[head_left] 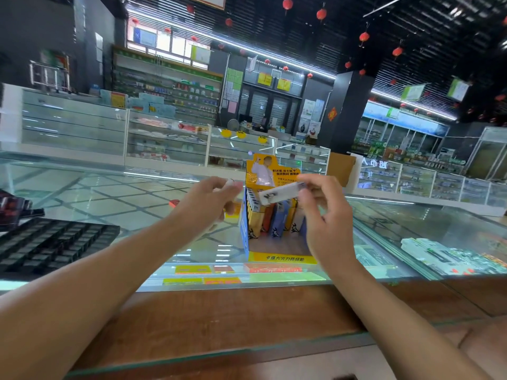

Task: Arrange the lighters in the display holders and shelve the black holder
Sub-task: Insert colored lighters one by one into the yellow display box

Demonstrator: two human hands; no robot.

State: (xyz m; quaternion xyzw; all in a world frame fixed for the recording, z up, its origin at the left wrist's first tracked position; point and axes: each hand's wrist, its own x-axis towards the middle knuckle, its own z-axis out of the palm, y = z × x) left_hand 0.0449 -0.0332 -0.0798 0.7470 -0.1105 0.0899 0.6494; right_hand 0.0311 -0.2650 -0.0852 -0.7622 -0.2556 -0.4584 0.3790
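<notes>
A yellow and blue cardboard display holder (279, 257) stands on the glass counter (109, 198), with several lighters (270, 218) upright in its back rows. Above it my right hand (326, 212) pinches a white lighter (279, 193) held sideways. To the left of the holder, my left hand (211, 201) grips several lighters, a white one (229, 185) sticking up and an orange one below. The black holder (52, 242), a flat tray of empty slots, lies at the counter's left.
A wooden ledge (247, 319) runs along the counter's near edge. Boxed goods lie under the glass, with white and green packs (450, 255) at the right. Dark items (13, 207) sit at the far left. Glass showcases line the shop behind.
</notes>
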